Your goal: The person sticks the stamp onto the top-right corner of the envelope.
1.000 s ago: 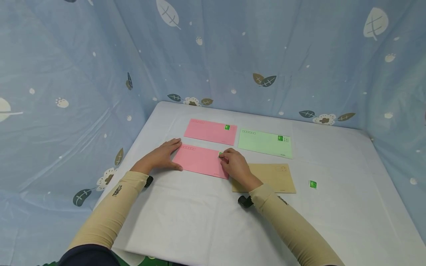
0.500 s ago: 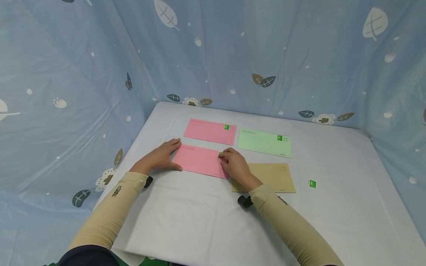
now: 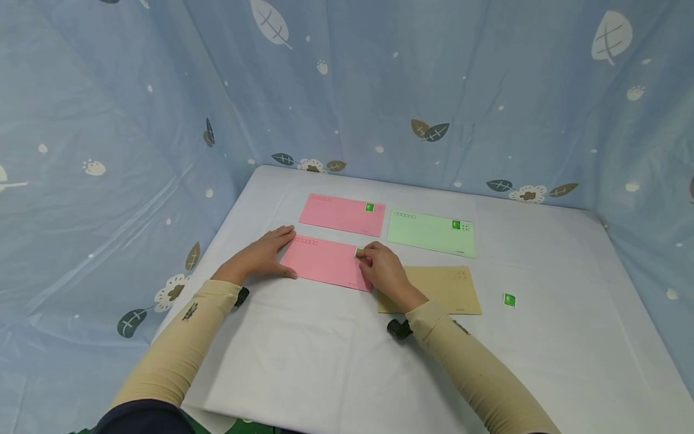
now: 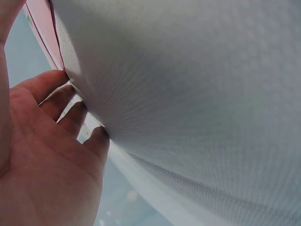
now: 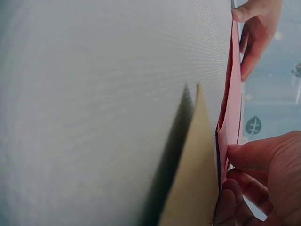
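My left hand [image 3: 262,254] lies with fingers spread at the left edge of the nearer pink envelope [image 3: 322,262]. Its thumb and fingertips touch the paper there. At that envelope's upper right corner my right hand [image 3: 387,271] is bent, its curled fingers holding a small green stamp [image 3: 359,252] against the paper. The fingertips cover part of this stamp. In the right wrist view the thumb [image 5: 237,155] meets the pink surface, with the other fingers curled below it. Under the right wrist lies a tan envelope [image 3: 441,292], partly hidden by the hand.
Behind lie another pink envelope [image 3: 341,215] and a light green envelope [image 3: 428,235], each with a green stamp at its upper right. One loose green stamp [image 3: 509,299] lies right of the tan envelope. A patterned blue curtain [image 3: 368,72] borders the white table [image 3: 293,361].
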`<state>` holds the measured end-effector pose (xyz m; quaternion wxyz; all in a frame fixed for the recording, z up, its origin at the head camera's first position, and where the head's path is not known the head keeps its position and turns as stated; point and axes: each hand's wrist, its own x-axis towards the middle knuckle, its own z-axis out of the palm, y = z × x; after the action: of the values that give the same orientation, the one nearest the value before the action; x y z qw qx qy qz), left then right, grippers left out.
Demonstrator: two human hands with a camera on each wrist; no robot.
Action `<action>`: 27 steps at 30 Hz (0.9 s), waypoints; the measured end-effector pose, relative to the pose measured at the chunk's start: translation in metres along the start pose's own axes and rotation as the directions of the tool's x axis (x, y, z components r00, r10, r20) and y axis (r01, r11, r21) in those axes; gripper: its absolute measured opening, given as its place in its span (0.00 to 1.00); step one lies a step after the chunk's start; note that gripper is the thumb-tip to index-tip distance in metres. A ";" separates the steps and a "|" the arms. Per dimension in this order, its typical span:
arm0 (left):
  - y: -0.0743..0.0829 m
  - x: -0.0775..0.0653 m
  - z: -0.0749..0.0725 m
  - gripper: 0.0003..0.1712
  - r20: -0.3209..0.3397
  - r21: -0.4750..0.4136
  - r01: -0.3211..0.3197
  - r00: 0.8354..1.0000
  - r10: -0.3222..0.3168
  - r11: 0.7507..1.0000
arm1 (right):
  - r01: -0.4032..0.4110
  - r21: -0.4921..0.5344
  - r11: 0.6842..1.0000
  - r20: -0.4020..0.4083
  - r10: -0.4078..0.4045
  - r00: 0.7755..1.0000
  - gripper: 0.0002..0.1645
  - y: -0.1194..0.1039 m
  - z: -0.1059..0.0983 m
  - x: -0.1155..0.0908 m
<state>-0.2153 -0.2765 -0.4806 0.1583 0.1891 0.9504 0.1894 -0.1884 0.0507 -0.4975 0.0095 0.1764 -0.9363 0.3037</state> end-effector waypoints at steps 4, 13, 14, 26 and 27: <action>0.000 0.000 0.000 0.71 0.003 0.002 0.009 1.000 -0.009 1.000 | -0.002 -0.011 1.000 0.010 0.002 1.000 0.11 0.000 0.000 0.000; -0.001 -0.001 0.001 0.71 0.000 0.004 0.007 1.000 -0.007 1.000 | -0.005 -0.030 1.000 0.019 0.005 1.000 0.14 0.000 0.001 0.001; -0.001 -0.001 0.001 0.71 0.000 0.003 0.008 1.000 -0.008 1.000 | -0.009 -0.031 0.999 0.020 0.009 1.000 0.14 0.000 0.001 0.001; -0.001 0.000 0.003 0.71 -0.002 0.003 0.004 1.000 -0.004 1.000 | 0.009 -0.011 1.000 0.005 -0.009 1.000 0.12 0.002 0.003 0.001; 0.000 0.000 0.003 0.71 -0.003 0.003 0.004 1.000 -0.004 1.000 | 0.010 -0.011 1.000 0.005 -0.010 1.000 0.12 0.002 0.003 0.001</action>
<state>-0.2146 -0.2759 -0.4830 0.1570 0.1872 0.9513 0.1878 -0.1894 0.0503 -0.5008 0.0098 0.1817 -0.9371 0.2978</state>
